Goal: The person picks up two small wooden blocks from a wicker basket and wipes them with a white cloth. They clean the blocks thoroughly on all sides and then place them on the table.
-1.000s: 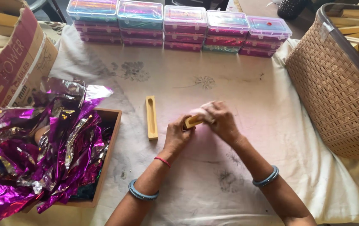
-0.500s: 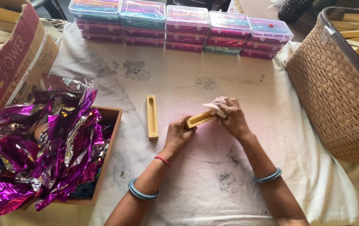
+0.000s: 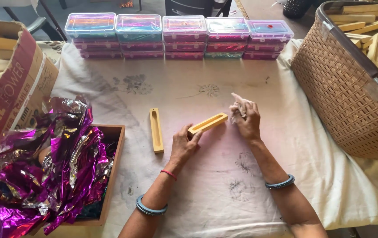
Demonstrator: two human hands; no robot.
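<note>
My left hand (image 3: 182, 145) grips the near end of a slotted wooden block (image 3: 208, 123), thumb and fingers pinched on it, holding it tilted just above the cloth-covered table (image 3: 224, 185). My right hand (image 3: 245, 120) is closed around a small wad of white cloth (image 3: 237, 105), right at the block's far end; I cannot tell whether cloth and wood touch. My hands are apart, joined only by the block.

Just left of my left hand, a second slotted wooden block (image 3: 156, 130) lies flat on the table. Further left, crumpled purple foil (image 3: 48, 163) spills from a shallow wooden box (image 3: 111, 172), beside a cardboard carton (image 3: 8, 92). To the right stands a woven basket (image 3: 343, 97) of wooden pieces. Along the far edge sits a row of stacked clear plastic boxes (image 3: 180, 35).
</note>
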